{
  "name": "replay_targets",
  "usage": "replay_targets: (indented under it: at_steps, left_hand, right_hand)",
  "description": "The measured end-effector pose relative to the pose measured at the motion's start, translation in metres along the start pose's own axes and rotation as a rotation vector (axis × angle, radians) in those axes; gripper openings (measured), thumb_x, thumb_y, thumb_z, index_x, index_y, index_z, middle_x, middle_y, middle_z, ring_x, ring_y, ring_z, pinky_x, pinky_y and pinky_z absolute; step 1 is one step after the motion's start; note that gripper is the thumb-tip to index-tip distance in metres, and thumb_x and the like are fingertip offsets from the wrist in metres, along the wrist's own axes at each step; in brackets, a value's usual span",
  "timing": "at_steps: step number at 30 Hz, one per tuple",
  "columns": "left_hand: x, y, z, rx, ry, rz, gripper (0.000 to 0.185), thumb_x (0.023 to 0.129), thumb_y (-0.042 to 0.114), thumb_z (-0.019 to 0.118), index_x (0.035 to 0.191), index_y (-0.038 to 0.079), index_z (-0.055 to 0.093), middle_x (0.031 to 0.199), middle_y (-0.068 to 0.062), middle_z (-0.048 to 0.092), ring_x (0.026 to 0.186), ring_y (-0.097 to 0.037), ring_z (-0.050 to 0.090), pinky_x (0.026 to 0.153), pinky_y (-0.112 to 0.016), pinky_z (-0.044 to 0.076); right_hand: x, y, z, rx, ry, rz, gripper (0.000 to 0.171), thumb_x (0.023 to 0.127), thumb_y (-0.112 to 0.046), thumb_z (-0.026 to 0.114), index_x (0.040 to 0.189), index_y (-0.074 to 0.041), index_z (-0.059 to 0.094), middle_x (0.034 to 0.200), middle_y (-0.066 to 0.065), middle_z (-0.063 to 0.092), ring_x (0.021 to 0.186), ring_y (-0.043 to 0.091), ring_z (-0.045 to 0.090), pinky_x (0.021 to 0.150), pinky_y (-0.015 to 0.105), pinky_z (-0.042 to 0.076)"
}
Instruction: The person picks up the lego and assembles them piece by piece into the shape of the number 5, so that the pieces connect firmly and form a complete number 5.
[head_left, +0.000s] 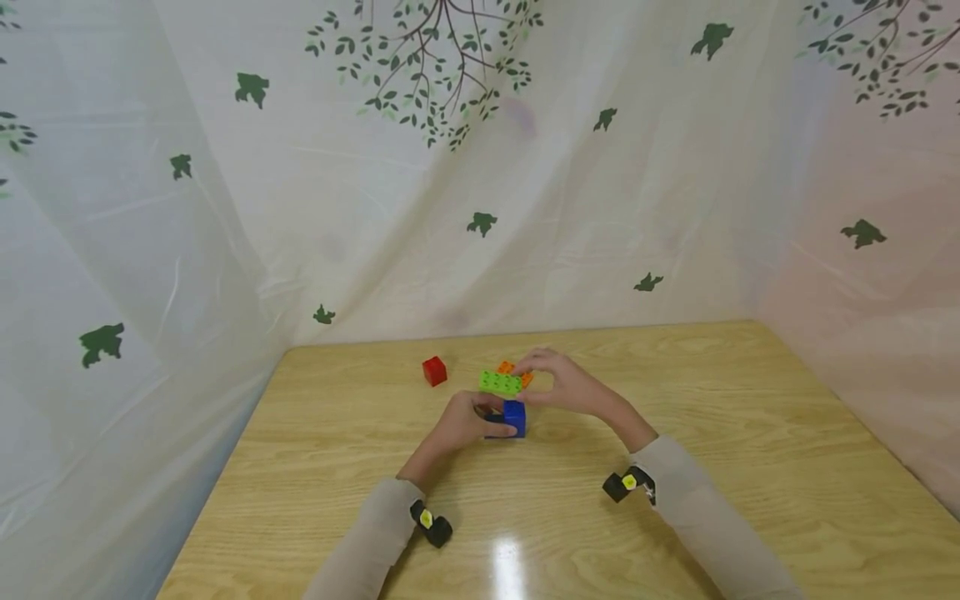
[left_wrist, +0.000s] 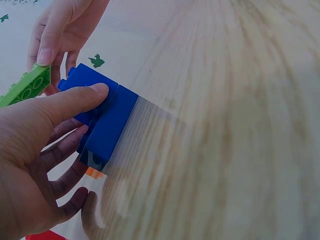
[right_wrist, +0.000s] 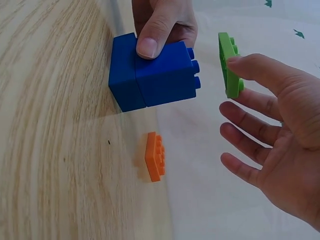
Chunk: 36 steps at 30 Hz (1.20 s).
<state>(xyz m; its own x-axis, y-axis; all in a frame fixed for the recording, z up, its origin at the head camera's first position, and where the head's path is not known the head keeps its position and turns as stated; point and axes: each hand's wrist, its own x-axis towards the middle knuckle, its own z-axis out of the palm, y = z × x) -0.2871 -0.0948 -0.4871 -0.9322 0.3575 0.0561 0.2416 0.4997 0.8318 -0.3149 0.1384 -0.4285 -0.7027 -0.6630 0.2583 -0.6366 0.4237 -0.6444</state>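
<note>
Two joined blue toy bricks (right_wrist: 165,75), a taller one on a flatter long one, stand on the table with studs on top. My left hand (head_left: 465,419) grips them, its thumb laid across the side of the taller brick in the left wrist view. Above them, my right hand (head_left: 566,385) pinches a thin light green brick (head_left: 500,382) by one end between thumb and finger. The green brick is apart from the blue studs in the right wrist view. Its hollow underside shows in the left wrist view.
A flat orange brick (right_wrist: 155,157) lies on the wooden table (head_left: 337,467) behind the blue bricks, partly covered by the green one in the head view. A red brick (head_left: 434,371) sits farther left. A leaf-patterned curtain (head_left: 405,242) hangs behind the table.
</note>
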Motion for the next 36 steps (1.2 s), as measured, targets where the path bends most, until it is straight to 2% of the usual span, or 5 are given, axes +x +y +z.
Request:
replay_targets:
  at_steps: [7,15,29,36]
  left_hand:
    - [0.0,0.0,0.0,0.011,-0.002,-0.004,0.038,0.081,0.03,0.088,0.11,0.007,0.077,0.107,-0.005,0.076,0.095,-0.016,0.066,0.084,-0.032,0.056]
    - [0.001,-0.003,0.0,0.015,0.001,0.019,0.036,0.08,0.031,0.089,0.107,0.008,0.078,0.106,-0.005,0.077,0.096,-0.018,0.066,0.084,-0.035,0.056]
    - [0.0,-0.003,-0.001,-0.014,-0.017,0.036,0.04,0.081,0.029,0.088,0.115,0.012,0.076,0.107,-0.006,0.076,0.097,-0.018,0.068,0.086,-0.036,0.057]
    - [0.001,-0.004,0.001,-0.041,-0.012,0.035,0.04,0.08,0.025,0.089,0.115,0.011,0.076,0.106,-0.007,0.076,0.094,-0.015,0.069,0.085,-0.032,0.057]
  right_hand:
    - [-0.001,0.003,0.002,-0.024,0.019,-0.015,0.035,0.089,-0.019,0.079,0.121,-0.009,0.071,0.124,0.01,0.067,0.122,0.031,0.056,0.103,0.061,0.046]
    - [-0.003,0.007,0.004,-0.057,-0.007,-0.02,0.036,0.091,-0.022,0.078,0.124,-0.011,0.071,0.125,0.008,0.067,0.123,0.031,0.056,0.104,0.058,0.046]
    - [-0.004,0.012,0.007,-0.027,-0.028,-0.026,0.036,0.091,-0.023,0.078,0.124,-0.011,0.071,0.125,0.009,0.067,0.12,0.03,0.056,0.103,0.06,0.046]
    - [-0.004,0.012,0.006,0.002,-0.046,-0.024,0.035,0.09,-0.021,0.078,0.123,-0.009,0.071,0.124,0.01,0.067,0.119,0.032,0.057,0.103,0.062,0.045]
